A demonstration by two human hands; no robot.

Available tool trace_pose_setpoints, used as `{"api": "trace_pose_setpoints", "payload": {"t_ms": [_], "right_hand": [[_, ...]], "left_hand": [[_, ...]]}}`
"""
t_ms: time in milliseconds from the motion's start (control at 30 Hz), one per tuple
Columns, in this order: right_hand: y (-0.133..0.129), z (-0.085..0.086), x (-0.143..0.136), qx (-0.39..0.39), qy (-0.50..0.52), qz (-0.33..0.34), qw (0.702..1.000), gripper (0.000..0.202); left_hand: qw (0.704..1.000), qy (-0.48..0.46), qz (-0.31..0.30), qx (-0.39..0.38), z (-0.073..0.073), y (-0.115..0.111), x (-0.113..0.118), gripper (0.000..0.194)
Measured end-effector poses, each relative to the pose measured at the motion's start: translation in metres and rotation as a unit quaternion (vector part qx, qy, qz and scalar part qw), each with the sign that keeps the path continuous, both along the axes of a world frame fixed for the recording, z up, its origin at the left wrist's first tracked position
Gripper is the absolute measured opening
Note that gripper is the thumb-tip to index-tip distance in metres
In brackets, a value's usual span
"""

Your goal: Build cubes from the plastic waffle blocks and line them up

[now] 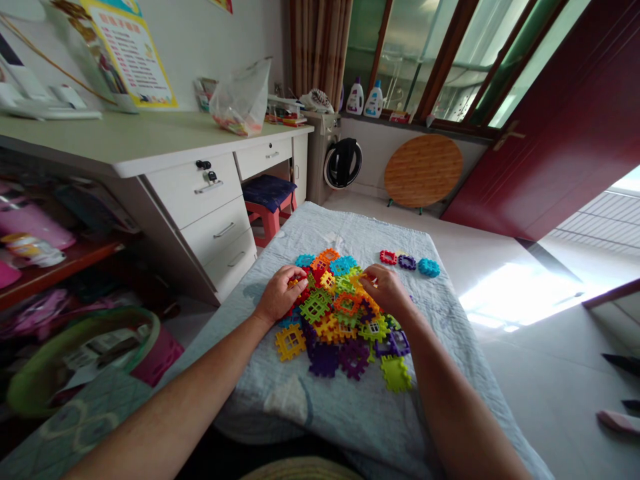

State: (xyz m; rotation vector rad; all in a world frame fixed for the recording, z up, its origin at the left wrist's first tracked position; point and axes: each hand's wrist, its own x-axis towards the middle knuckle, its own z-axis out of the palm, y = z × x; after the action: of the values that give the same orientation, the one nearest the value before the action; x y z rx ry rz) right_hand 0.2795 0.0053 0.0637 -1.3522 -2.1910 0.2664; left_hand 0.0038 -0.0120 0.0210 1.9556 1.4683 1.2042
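Two hands at a heap of coloured interlocking plastic tiles

The heap of interlocking plastic tiles (316, 306) lies on a cloth-covered table (350, 233) directly in front of the person; orange, blue, green, yellow, red and purple pieces overlap in it, many with window-like openings; the left hand (283, 292) is at the heap's left side, its fingers curled and its thumb near them beside red pieces; the right hand (387, 288) is at the right side, fingers bent down toward a yellow tile (369, 283); whether either hand grips a piece, I cannot tell

At the near edge of the heap lie a solid-looking purple tile (324, 361) and, to its right, a lime-green tile (396, 373); well apart from the heap, beyond the right hand, are a red tile (388, 257), a purple openwork tile (407, 262) and blue tiles (429, 267); to the left stands a white desk (190, 137) bearing a clear plastic bag (243, 100); a stool (270, 217) with a dark cushion is by its drawers; a round wooden tabletop (424, 171) leans against the far wall
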Motion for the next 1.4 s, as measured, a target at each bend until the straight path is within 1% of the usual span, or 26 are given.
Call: {"api": "trace_pose_setpoints", "payload": {"t_ms": [67, 133, 167, 233, 333, 400, 500, 633, 800, 933, 1000, 1133, 1267, 1400], "right_hand": [[0.002, 0.000, 0.003, 0.040, 0.020, -0.041, 0.998, 0.010], [0.002, -0.001, 0.005, 0.063, 0.004, -0.068, 0.996, 0.007], [0.002, -0.002, 0.005, 0.062, -0.015, -0.076, 0.995, 0.009], [0.001, -0.004, 0.005, 0.035, -0.063, -0.082, 0.994, 0.011], [-0.001, -0.007, 0.001, -0.031, -0.116, -0.061, 0.991, 0.005], [-0.002, -0.007, -0.001, -0.061, -0.127, -0.048, 0.989, 0.011], [-0.003, -0.004, -0.002, -0.081, -0.131, -0.041, 0.987, 0.019], [-0.005, -0.002, -0.001, -0.088, -0.139, -0.036, 0.986, 0.021], [-0.006, -0.002, 0.001, -0.101, -0.108, -0.027, 0.989, 0.029], [-0.005, -0.003, 0.001, -0.110, -0.106, -0.026, 0.988, 0.025], [-0.002, -0.005, 0.002, -0.099, -0.107, -0.027, 0.989, 0.027], [0.003, -0.011, 0.006, -0.057, -0.090, -0.027, 0.994, 0.035], [0.005, -0.012, 0.011, -0.052, -0.053, 0.003, 0.997, 0.039], [0.004, -0.007, 0.020, -0.086, -0.028, 0.042, 0.995, 0.040]], "left_hand": [[1.000, 0.002, 0.000, -0.001, 0.000, 0.000, 0.000, 0.022], [1.000, 0.004, -0.001, -0.002, 0.000, 0.000, 0.000, 0.022], [1.000, 0.004, -0.002, -0.002, 0.000, 0.000, 0.000, 0.022], [1.000, 0.004, -0.002, 0.000, -0.001, 0.000, 0.000, 0.021], [1.000, 0.004, -0.003, 0.004, -0.002, 0.000, 0.000, 0.021], [1.000, 0.005, -0.003, 0.004, -0.002, 0.000, 0.000, 0.020], [1.000, 0.006, -0.004, 0.000, -0.002, 0.000, 0.000, 0.020], [1.000, 0.004, -0.004, -0.002, -0.001, 0.000, 0.000, 0.020], [1.000, 0.006, -0.001, 0.001, -0.002, 0.000, 0.000, 0.019], [1.000, 0.006, -0.003, -0.001, -0.002, 0.000, 0.000, 0.020], [1.000, 0.005, -0.004, -0.001, -0.002, 0.001, 0.000, 0.020], [1.000, 0.004, -0.005, -0.001, -0.002, 0.001, 0.000, 0.020], [1.000, 0.002, -0.004, 0.000, -0.002, 0.000, 0.000, 0.020], [1.000, 0.006, -0.003, -0.001, -0.002, 0.000, 0.000, 0.021]]}}
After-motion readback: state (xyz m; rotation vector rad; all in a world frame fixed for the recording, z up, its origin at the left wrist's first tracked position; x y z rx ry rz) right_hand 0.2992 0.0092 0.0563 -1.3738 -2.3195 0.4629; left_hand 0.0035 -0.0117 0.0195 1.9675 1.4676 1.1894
